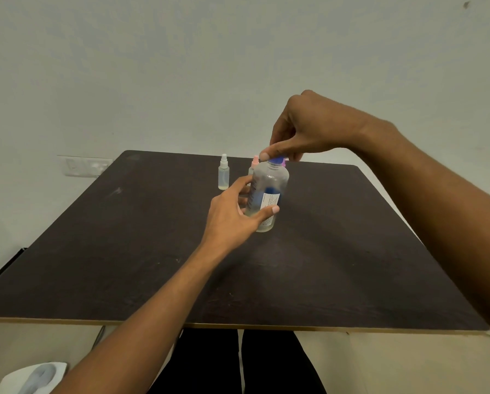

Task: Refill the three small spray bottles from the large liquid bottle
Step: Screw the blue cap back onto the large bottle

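The large clear bottle (268, 191) with a blue and white label stands on the dark table (152, 265), slightly tilted. My left hand (235, 214) wraps its lower body. My right hand (306, 129) pinches its blue cap (276, 160) from above. A small spray bottle with a white top (224, 173) stands behind to the left. A second small bottle with a pink top (253, 163) shows partly behind the large bottle. A bit of purple (285, 163) peeks out beside the cap; what it belongs to is hidden.
The table's far edge runs just behind the small bottles, against a pale wall with a socket plate (84, 166). The near edge (238, 325) lies over my legs. A white and grey object (36, 376) sits on the floor at bottom left.
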The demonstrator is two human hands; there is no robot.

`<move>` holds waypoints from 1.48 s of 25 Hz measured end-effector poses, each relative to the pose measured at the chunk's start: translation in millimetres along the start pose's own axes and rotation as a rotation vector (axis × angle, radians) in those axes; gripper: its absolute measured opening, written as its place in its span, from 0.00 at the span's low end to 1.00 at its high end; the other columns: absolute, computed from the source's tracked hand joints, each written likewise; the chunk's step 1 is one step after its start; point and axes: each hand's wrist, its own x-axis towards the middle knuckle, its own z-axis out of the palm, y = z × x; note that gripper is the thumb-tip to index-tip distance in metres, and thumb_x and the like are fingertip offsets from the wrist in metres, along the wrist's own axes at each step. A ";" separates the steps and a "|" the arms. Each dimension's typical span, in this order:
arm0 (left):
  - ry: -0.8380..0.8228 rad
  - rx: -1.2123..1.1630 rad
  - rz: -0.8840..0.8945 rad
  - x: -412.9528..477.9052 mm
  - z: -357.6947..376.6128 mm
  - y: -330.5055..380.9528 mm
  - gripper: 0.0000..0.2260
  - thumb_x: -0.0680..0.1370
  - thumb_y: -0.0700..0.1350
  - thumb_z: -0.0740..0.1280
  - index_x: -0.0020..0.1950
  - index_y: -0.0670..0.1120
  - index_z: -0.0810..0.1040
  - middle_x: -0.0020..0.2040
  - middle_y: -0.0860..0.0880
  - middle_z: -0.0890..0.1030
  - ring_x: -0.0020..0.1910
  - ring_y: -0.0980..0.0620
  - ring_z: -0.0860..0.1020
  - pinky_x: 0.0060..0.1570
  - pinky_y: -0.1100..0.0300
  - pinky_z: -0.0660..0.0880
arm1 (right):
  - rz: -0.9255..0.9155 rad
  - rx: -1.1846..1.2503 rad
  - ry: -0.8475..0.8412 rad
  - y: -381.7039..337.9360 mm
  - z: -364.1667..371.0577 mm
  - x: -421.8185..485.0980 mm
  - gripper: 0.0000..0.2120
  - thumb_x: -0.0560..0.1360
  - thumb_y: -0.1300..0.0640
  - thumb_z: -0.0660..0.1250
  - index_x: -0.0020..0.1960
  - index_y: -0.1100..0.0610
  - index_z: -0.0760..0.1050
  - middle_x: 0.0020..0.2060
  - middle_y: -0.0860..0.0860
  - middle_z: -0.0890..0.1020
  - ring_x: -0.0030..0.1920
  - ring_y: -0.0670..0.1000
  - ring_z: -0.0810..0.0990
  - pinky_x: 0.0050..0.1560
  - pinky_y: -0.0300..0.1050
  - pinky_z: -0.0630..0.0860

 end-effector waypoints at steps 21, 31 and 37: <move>0.045 -0.011 0.027 0.7 0.8 -5.9 0.37 0.70 0.63 0.78 0.75 0.54 0.71 0.67 0.52 0.81 0.60 0.55 0.80 0.62 0.51 0.79 | 0.112 0.041 0.122 -1.4 14.8 -4.8 0.26 0.73 0.33 0.70 0.51 0.56 0.87 0.36 0.49 0.87 0.32 0.44 0.86 0.36 0.31 0.77; 0.073 -0.092 0.099 6.8 -11.0 2.7 0.34 0.70 0.61 0.79 0.73 0.54 0.74 0.61 0.54 0.83 0.57 0.58 0.81 0.57 0.61 0.81 | 0.204 0.889 0.484 1.0 122.2 -55.6 0.31 0.73 0.43 0.79 0.73 0.48 0.76 0.63 0.43 0.84 0.61 0.41 0.84 0.62 0.40 0.81; 0.048 -0.080 0.107 5.9 -1.4 0.0 0.33 0.72 0.59 0.78 0.74 0.53 0.73 0.62 0.52 0.83 0.58 0.56 0.82 0.59 0.58 0.81 | 0.246 0.904 0.616 -6.4 154.0 -54.1 0.36 0.70 0.42 0.79 0.75 0.50 0.75 0.64 0.45 0.84 0.63 0.42 0.83 0.63 0.34 0.79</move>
